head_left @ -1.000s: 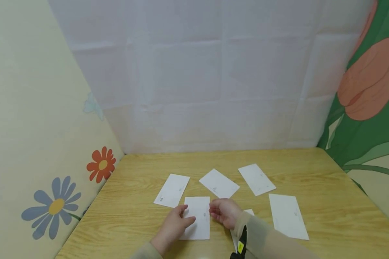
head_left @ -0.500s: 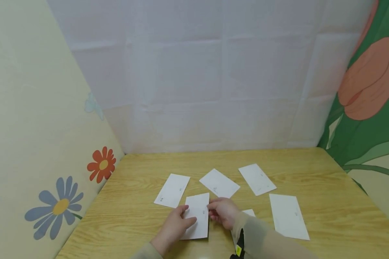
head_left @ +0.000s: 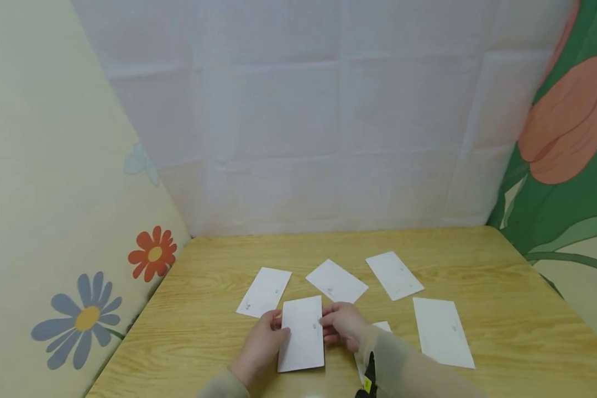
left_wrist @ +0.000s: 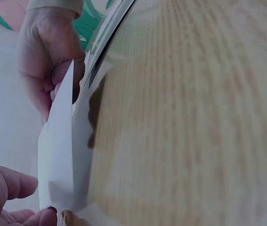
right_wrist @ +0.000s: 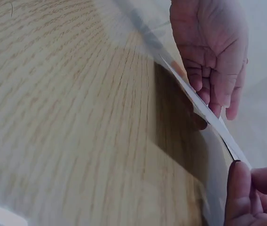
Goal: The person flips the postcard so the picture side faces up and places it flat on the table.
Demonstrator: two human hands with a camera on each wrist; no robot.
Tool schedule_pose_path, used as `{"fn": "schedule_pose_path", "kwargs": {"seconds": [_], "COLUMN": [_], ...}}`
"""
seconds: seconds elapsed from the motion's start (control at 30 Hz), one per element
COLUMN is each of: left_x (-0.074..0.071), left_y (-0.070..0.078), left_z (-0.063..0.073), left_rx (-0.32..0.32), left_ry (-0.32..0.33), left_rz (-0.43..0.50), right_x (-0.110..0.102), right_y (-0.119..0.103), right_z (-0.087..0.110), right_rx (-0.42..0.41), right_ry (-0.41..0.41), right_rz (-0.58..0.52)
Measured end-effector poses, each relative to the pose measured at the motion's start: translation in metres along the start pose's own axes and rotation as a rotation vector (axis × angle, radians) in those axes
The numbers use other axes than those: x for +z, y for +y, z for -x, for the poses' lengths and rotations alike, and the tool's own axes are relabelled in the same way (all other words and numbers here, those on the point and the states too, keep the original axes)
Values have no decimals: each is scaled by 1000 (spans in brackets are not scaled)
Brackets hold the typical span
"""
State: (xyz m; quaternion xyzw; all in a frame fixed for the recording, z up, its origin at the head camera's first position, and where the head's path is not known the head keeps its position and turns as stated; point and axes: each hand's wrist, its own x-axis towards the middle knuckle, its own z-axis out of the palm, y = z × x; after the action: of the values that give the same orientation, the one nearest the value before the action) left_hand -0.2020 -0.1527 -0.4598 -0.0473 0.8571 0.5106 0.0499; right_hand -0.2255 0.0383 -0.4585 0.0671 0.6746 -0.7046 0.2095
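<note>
A white card (head_left: 300, 334) with tiny printed marks near its right side is raised slightly off the wooden table, its shadow visible in the right wrist view. My right hand (head_left: 345, 325) pinches its right edge between thumb and fingers (right_wrist: 240, 186). At the opposite edge, my left hand (head_left: 261, 342) holds the card, thumb at the upper side and a fingertip (right_wrist: 200, 123) showing underneath. The left wrist view has the card (left_wrist: 60, 155) edge-on between both hands. What is on its underside cannot be seen.
Several similar white cards lie on the table (head_left: 214, 342): a left card (head_left: 265, 292), a middle card (head_left: 336, 281), a back-right card (head_left: 394, 275) and a right card (head_left: 444, 331). Another card (head_left: 382, 326) is partly under my right forearm. A white cloth (head_left: 298, 110) hangs behind.
The card lay flat a second ago; its right side came up first, and now it is lifted. My left fingers moved from over its left part to its left edge and underneath.
</note>
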Motion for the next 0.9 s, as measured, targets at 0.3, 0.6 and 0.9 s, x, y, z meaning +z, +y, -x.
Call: {"fn": "schedule_pose_path", "kwargs": {"seconds": [0.3, 0.6, 0.9], "left_x": [-11, -19, -37], "left_y": [2, 12, 13], "left_z": [-4, -4, 0], "left_rx": [9, 168, 328], "left_ry": [37, 118, 117], "left_rz": [180, 204, 51], "right_x": [-6, -12, -21], "right_y": [-12, -26, -28], "right_z": [2, 5, 12], "right_rx": [-53, -235, -622], "right_ry": [-12, -36, -37], "right_rz": [78, 193, 537]}}
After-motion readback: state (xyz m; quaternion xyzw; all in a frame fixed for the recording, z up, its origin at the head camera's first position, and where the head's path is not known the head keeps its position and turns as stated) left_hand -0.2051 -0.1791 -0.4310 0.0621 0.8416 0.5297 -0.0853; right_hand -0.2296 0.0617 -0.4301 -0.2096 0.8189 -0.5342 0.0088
